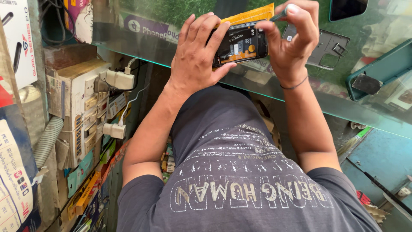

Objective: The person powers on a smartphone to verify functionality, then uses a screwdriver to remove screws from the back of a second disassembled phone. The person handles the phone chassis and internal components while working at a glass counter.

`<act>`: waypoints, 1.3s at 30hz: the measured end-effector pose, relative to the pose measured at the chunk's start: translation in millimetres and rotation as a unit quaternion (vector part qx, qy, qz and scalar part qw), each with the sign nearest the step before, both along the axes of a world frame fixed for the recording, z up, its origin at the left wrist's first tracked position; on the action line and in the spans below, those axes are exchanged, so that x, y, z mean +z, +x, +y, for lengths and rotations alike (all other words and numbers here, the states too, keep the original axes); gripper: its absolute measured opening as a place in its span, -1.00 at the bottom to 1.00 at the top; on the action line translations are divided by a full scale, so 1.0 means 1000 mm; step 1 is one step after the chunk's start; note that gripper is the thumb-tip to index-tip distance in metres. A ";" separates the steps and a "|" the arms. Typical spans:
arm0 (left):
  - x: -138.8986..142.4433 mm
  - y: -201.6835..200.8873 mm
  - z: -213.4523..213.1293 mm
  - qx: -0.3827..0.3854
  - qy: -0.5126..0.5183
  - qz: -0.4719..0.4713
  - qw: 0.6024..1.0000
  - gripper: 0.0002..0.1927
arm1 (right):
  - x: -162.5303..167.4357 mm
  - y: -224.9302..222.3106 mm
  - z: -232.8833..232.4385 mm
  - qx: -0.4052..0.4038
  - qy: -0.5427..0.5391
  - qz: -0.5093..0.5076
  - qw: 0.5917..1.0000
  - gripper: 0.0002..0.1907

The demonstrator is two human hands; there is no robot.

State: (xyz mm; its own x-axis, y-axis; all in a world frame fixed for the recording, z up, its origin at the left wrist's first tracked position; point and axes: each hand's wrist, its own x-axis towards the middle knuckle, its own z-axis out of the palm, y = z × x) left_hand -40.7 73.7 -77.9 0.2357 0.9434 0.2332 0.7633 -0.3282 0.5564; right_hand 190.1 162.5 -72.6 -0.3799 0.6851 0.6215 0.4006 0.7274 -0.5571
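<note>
Repair work at a glass table [274, 92]: a person holds an opened phone [240, 44] above the tabletop, its back cover off and its insides facing up. The left hand [195, 58] cradles the phone from the side, fingers [201, 28] wrapped over its top edge and thumb clamped under the lower edge. The right hand [292, 41] has its fingers pinched together on a thin tool [279, 16], the tip angled down toward the phone's upper right corner.

Judging by the grip, the step in hand appears to be working at a small fitting inside the phone, likely a screw or clip near that corner; whether the tip touches the board cannot be told. Any further move would call for a steady left hand and light, exact pressure from the tool, since the parts are small and close together.

Inside, the phone shows a dark board with an orange strip along its lower edge, a round orange spot and white labels. A yellow packet [253, 15] lies just behind it. A grey phone frame [328, 47] rests on the glass to the right, near a teal case [382, 71]. Chargers sit plugged into a socket board [86, 107] at left.
</note>
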 end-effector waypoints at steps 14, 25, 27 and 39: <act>0.004 -0.002 0.002 -0.001 -0.006 0.002 1.000 -0.10 | -0.004 0.001 0.002 0.032 0.001 0.053 0.998 -0.35; 0.002 -0.004 0.002 0.005 0.002 0.011 1.000 -0.13 | 0.000 -0.007 -0.005 0.086 -0.059 0.116 0.988 -0.46; 0.003 -0.004 0.003 0.004 0.002 0.009 1.000 -0.13 | 0.001 -0.008 -0.001 0.062 0.006 0.082 0.995 -0.37; 0.006 -0.004 0.004 0.007 0.002 0.004 1.000 -0.14 | 0.014 -0.013 -0.002 0.064 -0.014 0.068 0.995 -0.47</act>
State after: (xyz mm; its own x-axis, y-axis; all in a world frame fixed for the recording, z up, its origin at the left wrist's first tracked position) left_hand -45.1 77.5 -72.1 0.2238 0.9461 0.2343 0.7727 -0.3188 0.5489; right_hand 177.3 160.7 -58.8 -0.3785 0.6547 0.6542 0.2243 0.7507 -0.6214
